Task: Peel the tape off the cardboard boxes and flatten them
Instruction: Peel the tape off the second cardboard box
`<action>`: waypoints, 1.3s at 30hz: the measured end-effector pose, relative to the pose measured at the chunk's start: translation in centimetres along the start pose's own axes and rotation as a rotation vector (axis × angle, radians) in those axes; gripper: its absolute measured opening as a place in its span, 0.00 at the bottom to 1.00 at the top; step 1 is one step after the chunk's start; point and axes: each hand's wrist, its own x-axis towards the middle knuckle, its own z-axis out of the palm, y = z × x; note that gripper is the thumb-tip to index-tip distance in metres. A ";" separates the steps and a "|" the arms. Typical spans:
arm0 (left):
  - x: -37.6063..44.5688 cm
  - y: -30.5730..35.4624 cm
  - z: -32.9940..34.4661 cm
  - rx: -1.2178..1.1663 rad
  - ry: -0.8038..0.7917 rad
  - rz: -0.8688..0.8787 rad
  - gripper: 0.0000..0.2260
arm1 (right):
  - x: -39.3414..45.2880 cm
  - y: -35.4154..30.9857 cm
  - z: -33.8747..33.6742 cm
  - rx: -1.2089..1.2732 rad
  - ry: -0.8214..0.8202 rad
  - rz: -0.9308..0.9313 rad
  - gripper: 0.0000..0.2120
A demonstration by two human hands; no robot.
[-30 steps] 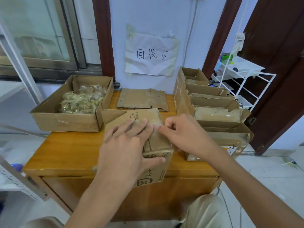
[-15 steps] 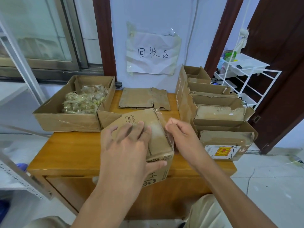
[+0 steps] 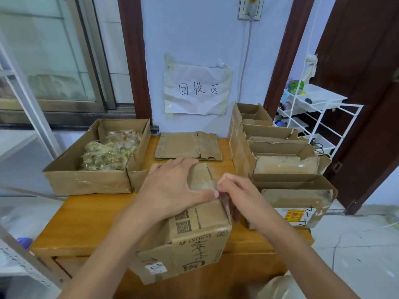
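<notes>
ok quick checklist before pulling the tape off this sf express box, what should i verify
1. Left hand pressing flat on top of the SF Express box: ok.
2. Right hand pinching the clear tape at the box's right top edge: ok.
3. Box fully supported on the wooden table: not ok, its near end overhangs the front edge.
4. Pull path to the right: not ok, the row of open boxes stands close.
5. Tape intact along its length: cannot tell.
</notes>
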 end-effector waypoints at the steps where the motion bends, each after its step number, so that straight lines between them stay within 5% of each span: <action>1: 0.0 -0.2 0.1 -0.009 0.012 0.000 0.53 | 0.2 -0.3 0.2 -0.037 0.003 -0.009 0.17; 7: -0.2 -0.3 0.4 -0.045 0.040 -0.009 0.51 | 2.5 -1.5 0.6 -0.104 0.093 -0.052 0.19; 17: -2.2 -2.1 1.3 -0.215 0.162 0.075 0.39 | 1.8 1.6 3.9 0.511 0.109 -0.142 0.16; 21: -1.9 -2.9 0.1 -0.298 0.214 0.055 0.24 | 1.4 0.5 3.5 0.310 0.048 -0.268 0.17; 24: -0.6 -2.7 -1.1 -0.148 0.228 0.128 0.15 | 1.1 0.0 3.0 0.201 -0.011 -0.326 0.18; 32: 1.5 -0.3 -4.8 0.386 0.000 0.416 0.18 | 0.8 0.6 2.0 0.046 0.008 -0.421 0.17; 39: 1.6 2.4 -5.0 0.794 -0.078 0.413 0.10 | 1.2 0.7 1.7 0.005 -0.023 -0.393 0.16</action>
